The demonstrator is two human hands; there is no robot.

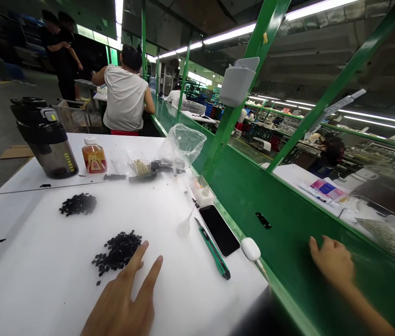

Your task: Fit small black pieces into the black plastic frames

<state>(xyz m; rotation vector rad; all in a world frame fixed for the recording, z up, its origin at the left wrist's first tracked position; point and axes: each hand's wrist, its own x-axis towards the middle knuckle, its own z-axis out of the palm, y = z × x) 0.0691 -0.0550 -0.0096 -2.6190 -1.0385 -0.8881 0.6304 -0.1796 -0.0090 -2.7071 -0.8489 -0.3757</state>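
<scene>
My left hand (127, 289) is over the white tabletop with its fingers spread and nothing in them. Its fingertips are at the right edge of a pile of small black square pieces (118, 252); whether they touch it I cannot tell. Farther back lies a second black pile (78, 204). Out over the green conveyor belt (288, 252) on the right is my right hand (334, 261), thumb apart from the loosely bent fingers, with no object visible in it. A dark elongated part (263, 220) lies on the belt, beyond and left of that hand.
A green utility knife (213, 249), a phone (219, 230) and a white earphone case (250, 248) line the table's right side. Toward the back stand a dark bottle (48, 144), an amber bottle (94, 156) and clear plastic bags (183, 144). A person (125, 98) sits ahead.
</scene>
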